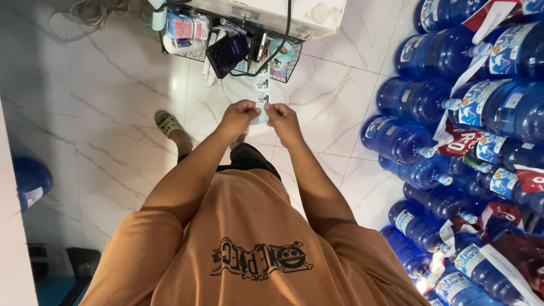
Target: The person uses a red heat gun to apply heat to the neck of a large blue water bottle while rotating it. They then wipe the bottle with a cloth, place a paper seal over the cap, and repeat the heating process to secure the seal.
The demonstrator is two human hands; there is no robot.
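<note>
- Your left hand (238, 116) and your right hand (281, 118) meet in front of you, knuckles nearly touching; both pinch the lower end of a strip of labels (262, 90), pale with dark print; each grip is clenched on that strip, fingertips folded in over it.
- The strip of labels runs straight up and away from the grip, hanging from the wire basket (187, 54) just beyond your hands; its lower end is hidden between your fingers.
- In that wire basket, just past the grip, lie a dark flat device (228, 54) tilted on edge, some packets in pink and blue wrap (184, 27), and other small items too cluttered to tell apart; a black cable (288, 31) drops into it from the white tabletop (294, 14) above.
- Below the grip, toward you, lies the white marble floor (102, 90); a foot in a green sandal (168, 123) stands on it left of your left hand.
- Well to the right of the grip, blue water bottles (422, 99) with labels lie stacked on their sides, caps pointing toward you.
- Far left of the grip, one more blue bottle (29, 181) shows at the picture's edge.
</note>
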